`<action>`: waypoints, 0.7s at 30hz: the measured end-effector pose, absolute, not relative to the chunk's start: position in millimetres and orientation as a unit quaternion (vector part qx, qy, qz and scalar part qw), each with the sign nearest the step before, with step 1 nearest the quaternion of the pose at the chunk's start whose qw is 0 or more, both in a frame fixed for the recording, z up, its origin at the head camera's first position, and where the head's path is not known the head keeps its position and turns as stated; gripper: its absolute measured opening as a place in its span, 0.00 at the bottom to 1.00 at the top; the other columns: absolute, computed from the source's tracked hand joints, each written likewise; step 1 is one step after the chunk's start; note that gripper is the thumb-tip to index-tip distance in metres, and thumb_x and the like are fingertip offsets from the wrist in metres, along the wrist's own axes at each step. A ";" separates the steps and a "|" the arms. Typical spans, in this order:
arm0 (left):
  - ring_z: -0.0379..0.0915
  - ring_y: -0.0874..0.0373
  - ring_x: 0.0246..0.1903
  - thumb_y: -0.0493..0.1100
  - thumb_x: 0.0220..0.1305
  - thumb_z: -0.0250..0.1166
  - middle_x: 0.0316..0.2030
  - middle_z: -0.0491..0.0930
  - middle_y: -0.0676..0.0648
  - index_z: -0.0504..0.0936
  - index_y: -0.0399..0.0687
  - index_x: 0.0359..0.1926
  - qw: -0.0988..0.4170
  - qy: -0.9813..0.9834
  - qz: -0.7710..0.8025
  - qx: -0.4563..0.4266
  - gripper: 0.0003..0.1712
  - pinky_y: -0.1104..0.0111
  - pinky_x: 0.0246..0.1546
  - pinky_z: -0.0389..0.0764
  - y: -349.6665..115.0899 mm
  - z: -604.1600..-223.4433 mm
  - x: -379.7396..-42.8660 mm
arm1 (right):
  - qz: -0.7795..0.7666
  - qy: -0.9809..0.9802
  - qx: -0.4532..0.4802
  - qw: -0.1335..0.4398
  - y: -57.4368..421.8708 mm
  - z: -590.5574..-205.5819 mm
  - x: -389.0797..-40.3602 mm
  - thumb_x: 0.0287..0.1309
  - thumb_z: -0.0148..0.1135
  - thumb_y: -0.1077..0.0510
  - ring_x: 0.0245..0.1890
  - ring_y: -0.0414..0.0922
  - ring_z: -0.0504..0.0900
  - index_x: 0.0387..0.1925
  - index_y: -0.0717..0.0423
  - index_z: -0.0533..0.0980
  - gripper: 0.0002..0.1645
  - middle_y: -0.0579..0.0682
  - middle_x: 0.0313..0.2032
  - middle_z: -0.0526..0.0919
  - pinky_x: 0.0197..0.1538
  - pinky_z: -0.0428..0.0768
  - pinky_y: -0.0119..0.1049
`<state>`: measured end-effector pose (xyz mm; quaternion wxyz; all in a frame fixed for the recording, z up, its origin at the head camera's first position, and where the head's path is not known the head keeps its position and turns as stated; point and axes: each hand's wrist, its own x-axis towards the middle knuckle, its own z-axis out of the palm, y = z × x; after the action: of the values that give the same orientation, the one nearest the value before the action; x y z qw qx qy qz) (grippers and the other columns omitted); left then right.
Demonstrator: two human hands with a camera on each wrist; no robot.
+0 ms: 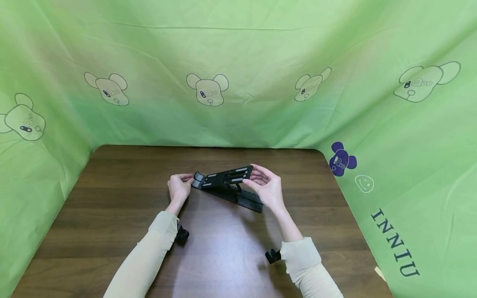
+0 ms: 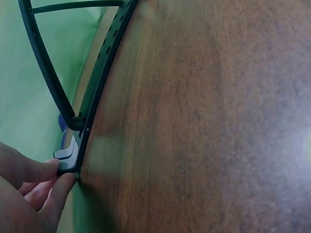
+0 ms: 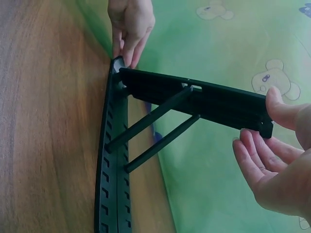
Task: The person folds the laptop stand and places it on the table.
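Observation:
A black folding laptop stand [image 1: 218,179] lies near the middle of the table, its top panel [image 3: 218,102] tilted up from the slotted base [image 1: 250,202]. Two thin support legs [image 3: 150,118] run between panel and base. At the stand's left end, my left hand [image 1: 179,188] pinches the corner beside a grey-padded lip [image 2: 69,159] between thumb and fingers. My right hand [image 1: 268,188] holds the raised end of the top panel, thumb on one side and fingers on the other. How the legs' lower ends sit in the notches is unclear.
The brown wooden table [image 1: 216,256] extends around the stand. A green curtain [image 1: 253,124] with printed bear heads hangs behind it and along both sides. Black wrist devices [image 1: 273,256] stick out at both sleeves, above the tabletop.

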<state>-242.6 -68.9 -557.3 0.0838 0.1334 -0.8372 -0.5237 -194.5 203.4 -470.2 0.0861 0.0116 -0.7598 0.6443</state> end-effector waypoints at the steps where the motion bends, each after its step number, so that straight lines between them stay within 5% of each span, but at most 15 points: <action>1: 0.92 0.41 0.53 0.31 0.69 0.73 0.45 0.93 0.34 0.93 0.33 0.50 0.084 -0.837 -0.525 0.133 0.11 0.49 0.63 0.87 -68.7 -557.1 -242.8 | 0.645 -0.759 0.011 0.087 202.7 -470.3 -194.2 0.55 0.77 0.78 0.37 0.26 0.86 0.64 0.74 0.80 0.33 0.77 0.50 0.88 0.47 0.86 0.19; 8: 0.91 0.39 0.54 0.31 0.71 0.72 0.49 0.92 0.31 0.90 0.28 0.56 0.098 -0.829 -0.535 0.131 0.15 0.49 0.62 0.88 -69.7 -558.8 -246.0 | 0.643 -0.759 0.018 0.101 197.5 -474.0 -189.6 0.52 0.80 0.77 0.37 0.30 0.87 0.62 0.73 0.82 0.33 0.72 0.45 0.89 0.46 0.87 0.20; 14: 0.85 0.32 0.63 0.37 0.73 0.71 0.63 0.85 0.27 0.81 0.30 0.69 0.121 -0.873 -0.472 0.026 0.28 0.46 0.67 0.85 -67.8 -583.3 -241.4 | 0.632 -0.768 0.046 0.096 200.6 -482.2 -185.1 0.54 0.78 0.77 0.43 0.32 0.87 0.72 0.69 0.75 0.43 0.72 0.51 0.86 0.55 0.89 0.27; 17: 0.79 0.31 0.69 0.44 0.76 0.70 0.69 0.81 0.27 0.78 0.33 0.74 0.140 -0.903 -0.405 -0.043 0.31 0.42 0.71 0.81 -67.0 -599.7 -238.6 | 0.613 -0.782 0.057 0.091 204.2 -487.8 -183.6 0.56 0.78 0.77 0.51 0.41 0.88 0.77 0.68 0.71 0.48 0.69 0.56 0.84 0.64 0.89 0.39; 21: 0.73 0.29 0.74 0.48 0.79 0.67 0.72 0.77 0.25 0.77 0.32 0.74 0.109 -0.921 -0.361 -0.100 0.33 0.40 0.75 0.76 -66.8 -594.1 -221.2 | 0.561 -0.815 0.096 0.108 216.7 -506.1 -183.2 0.61 0.78 0.70 0.62 0.60 0.86 0.75 0.69 0.73 0.42 0.70 0.62 0.85 0.69 0.85 0.55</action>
<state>-221.2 -66.8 -594.1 0.1091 -0.0999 -0.9209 -0.3606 -183.2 216.7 -506.1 0.1080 0.0961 -0.8152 0.5608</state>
